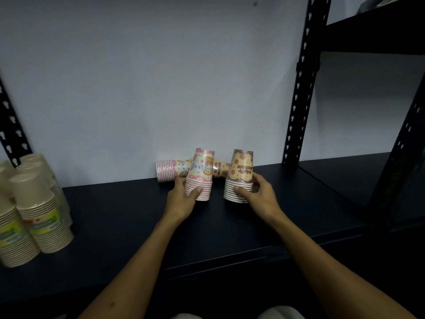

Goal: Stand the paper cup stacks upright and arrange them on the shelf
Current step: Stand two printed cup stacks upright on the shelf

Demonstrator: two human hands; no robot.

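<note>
On shelf [230, 238] | left hand [184, 201] clasps pink stack [200, 173] | right hand [257, 195] clasps brown stack [240, 176]

Pink stack [199, 176] partly covered low down by left hand [182, 199]; hides mid part of lying pink stack [170, 169] behind. Lying brown stack [220, 169] mostly hidden btwn the two upright ones. Brown stack [240, 176] rims part covered by right hand [257, 194]; print upside down, unreadable. Plain stacks [34, 208] cut off at left edge, labels blurred. Top-right shelf item [368, 4] cut off, can't ID. Pale shapes at bottom edge, cropped.
</note>
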